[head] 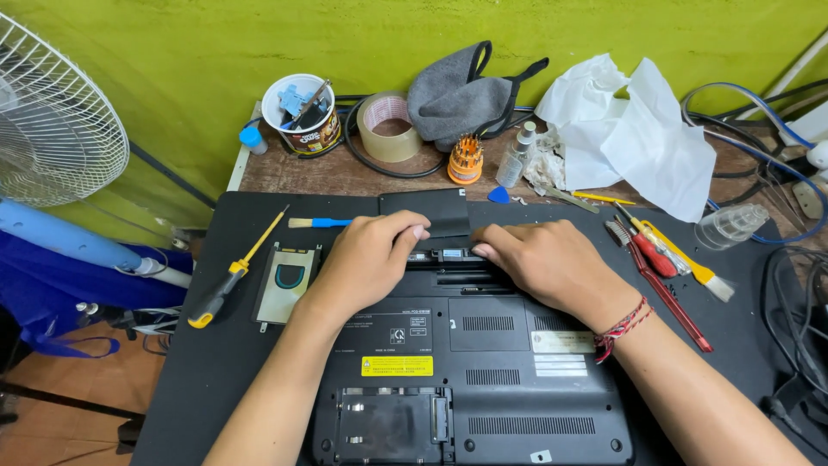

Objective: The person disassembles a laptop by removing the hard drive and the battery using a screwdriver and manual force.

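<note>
A black plastic laptop (483, 362) is lying upside down on a black work mat (216, 362), its base facing up, with an open rectangular bay (392, 423) showing at the near edge. Both hands are pressing down along the laptop's far edge, where the long battery slot (444, 256) is sitting. The left hand (366, 259) is lying palm down with its fingers curled over that edge; its fingertips are touching a flat black rectangular cover (431, 211) lying just beyond the laptop. The right hand (543, 259) is resting flat beside it — fingers bent, tips at the slot, a red and black braided thread bracelet (623, 328) sitting on the wrist. Neither hand is closing around anything; both are bearing on the laptop.

To the left of the laptop a silver hard-drive caddy (285, 280) is lying on the mat, and beside it a yellow-handled screwdriver (233, 276). Just beyond the left hand a small blue-handled brush (323, 223) is lying. To the right, a red-handled tool (664, 293) and a yellow-handled brush (686, 263) are lying near each other — well apart from the right hand.
</note>
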